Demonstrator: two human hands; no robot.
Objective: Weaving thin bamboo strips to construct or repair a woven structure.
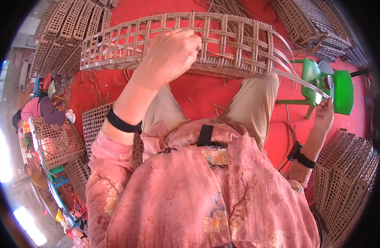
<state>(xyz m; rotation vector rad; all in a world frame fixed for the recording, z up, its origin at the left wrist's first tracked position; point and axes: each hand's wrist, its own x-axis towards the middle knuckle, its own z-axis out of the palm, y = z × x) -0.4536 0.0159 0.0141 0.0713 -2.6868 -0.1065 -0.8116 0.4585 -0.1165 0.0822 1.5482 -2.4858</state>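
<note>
A long woven rattan lattice basket (223,45) lies across my knees, open weave with pale strips. My left hand (171,53) is closed over its near rim at the middle. Loose pale strips (295,72) trail from the basket's right end down toward my right hand (324,115), which is stretched far to the right and pinches the end of those strips. Both wrists wear black bands.
A small green plastic stool (341,89) with a tape roll stands on the red floor at right. Stacks of finished lattice panels (347,182) sit at lower right, upper left and upper right. Another person (37,109) sits at left among lattice crates.
</note>
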